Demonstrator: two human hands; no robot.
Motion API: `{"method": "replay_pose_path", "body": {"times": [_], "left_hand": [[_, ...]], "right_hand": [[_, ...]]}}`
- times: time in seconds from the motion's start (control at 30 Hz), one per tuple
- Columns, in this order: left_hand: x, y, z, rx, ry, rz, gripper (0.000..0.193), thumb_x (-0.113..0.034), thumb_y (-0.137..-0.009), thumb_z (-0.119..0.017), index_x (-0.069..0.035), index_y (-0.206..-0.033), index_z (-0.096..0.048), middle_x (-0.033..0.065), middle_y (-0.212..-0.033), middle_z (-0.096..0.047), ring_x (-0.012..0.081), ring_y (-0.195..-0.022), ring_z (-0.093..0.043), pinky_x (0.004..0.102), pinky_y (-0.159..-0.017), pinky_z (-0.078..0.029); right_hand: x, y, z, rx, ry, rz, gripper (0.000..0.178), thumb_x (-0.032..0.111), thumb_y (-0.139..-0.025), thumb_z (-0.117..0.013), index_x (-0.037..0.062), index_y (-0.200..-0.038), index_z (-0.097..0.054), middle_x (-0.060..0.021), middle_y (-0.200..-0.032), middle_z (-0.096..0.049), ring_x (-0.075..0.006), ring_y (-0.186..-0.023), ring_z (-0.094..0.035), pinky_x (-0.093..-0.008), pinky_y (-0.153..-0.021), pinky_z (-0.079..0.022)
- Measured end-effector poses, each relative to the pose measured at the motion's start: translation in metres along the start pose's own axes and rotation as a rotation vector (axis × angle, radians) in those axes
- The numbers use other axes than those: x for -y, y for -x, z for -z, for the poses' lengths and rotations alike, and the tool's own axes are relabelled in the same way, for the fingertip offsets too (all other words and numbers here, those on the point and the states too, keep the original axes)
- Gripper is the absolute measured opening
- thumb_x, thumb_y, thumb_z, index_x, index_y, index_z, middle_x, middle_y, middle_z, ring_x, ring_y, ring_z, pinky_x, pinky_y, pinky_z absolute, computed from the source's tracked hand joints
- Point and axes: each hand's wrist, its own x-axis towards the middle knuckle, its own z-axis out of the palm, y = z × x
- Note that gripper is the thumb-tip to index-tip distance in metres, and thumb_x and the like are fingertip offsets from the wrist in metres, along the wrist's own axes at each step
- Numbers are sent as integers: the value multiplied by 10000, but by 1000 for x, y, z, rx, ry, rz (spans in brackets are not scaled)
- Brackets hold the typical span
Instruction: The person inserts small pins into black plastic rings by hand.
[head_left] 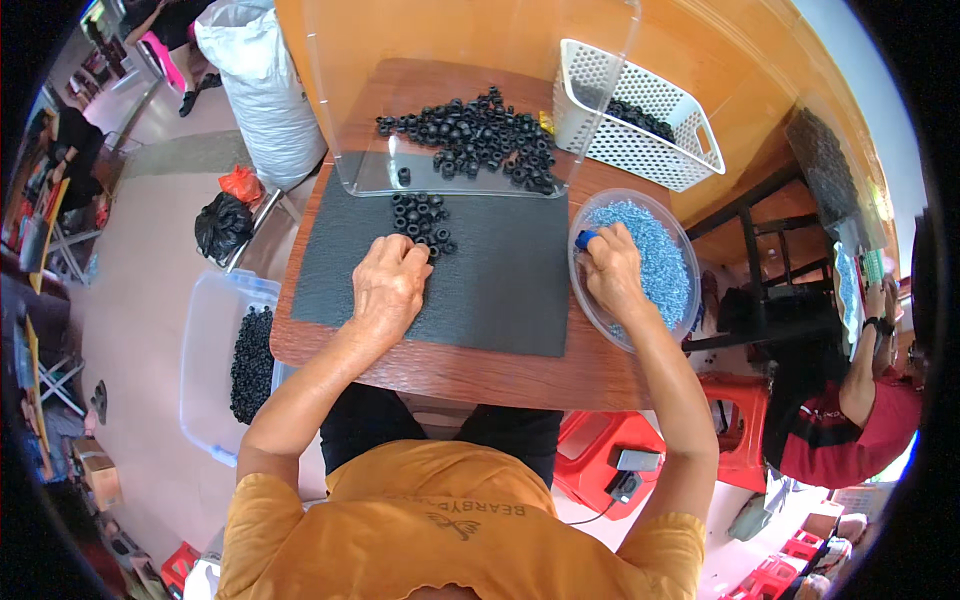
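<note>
The left hand (387, 280) is resting over a dark grey rectangular mat (490, 300), its fingers bent and drawn close together. The fingertips are touching the near edge of a cluster of small black ring-shaped pieces (418, 212); one ring is sitting right at the tips, though whether it is being gripped I cannot tell. The other rings are lying just beyond the fingertips, on the mat.

The right hand (612, 268) is curling over the left side of a clear round plastic tub (583, 302), its fingers bent inward and nearly meeting. A small bright-blue piece (585, 239) is showing at their tips; whether it is being held or worn I cannot tell. Tiny light-blue shiny pieces (652, 255) are filling the tub, lying beside and beneath this hand. Beyond the cluster, a larger heap of black rings (480, 137) is lying in a clear rectangular plastic box (350, 180).
</note>
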Motion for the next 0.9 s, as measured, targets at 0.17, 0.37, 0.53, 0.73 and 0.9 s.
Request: {"method": "replay_pose_path", "body": {"times": [0.17,0.37,0.53,0.73,0.9], "left_hand": [[8,4,3,56,-41,-28,206,2,-652,-662,-34,-846,-602,108,-802,-532,289,-770,-562,382,-633,-472],[12,4,0,79,-61,-8,246,20,-638,-678,-20,-863,-588,118,-817,-541,292,-776,-566,380,-643,-477],[7,7,6,25,-70,1,268,24,-645,-670,-17,-898,-592,122,-813,-539,288,-789,-565,376,-647,-476],[4,11,13,123,-27,-2,213,53,-675,-578,8,-876,-628,129,-843,-576,306,-791,-560,387,-673,-470],[7,15,17,166,-42,-68,227,58,-660,-580,6,-877,-624,124,-838,-572,298,-779,-562,377,-663,-473]], "right_hand": [[-1,-5,3,67,-45,-73,211,-4,-590,-691,17,-638,-487,-125,-709,-529,-335,-738,-484,-428,-656,-416],[3,-6,5,86,-229,-233,248,63,-594,-737,17,-664,-503,-130,-737,-550,-348,-773,-491,-435,-681,-419],[4,-5,-3,82,-174,-200,194,5,-618,-711,6,-730,-552,-125,-749,-570,-332,-789,-499,-421,-686,-429],[9,3,11,23,-131,-144,178,-15,-641,-685,1,-684,-513,-162,-748,-545,-350,-715,-501,-425,-635,-412],[28,2,38,-75,-150,-319,168,-5,-646,-692,5,-726,-544,-136,-716,-554,-322,-711,-507,-407,-623,-422]]}}
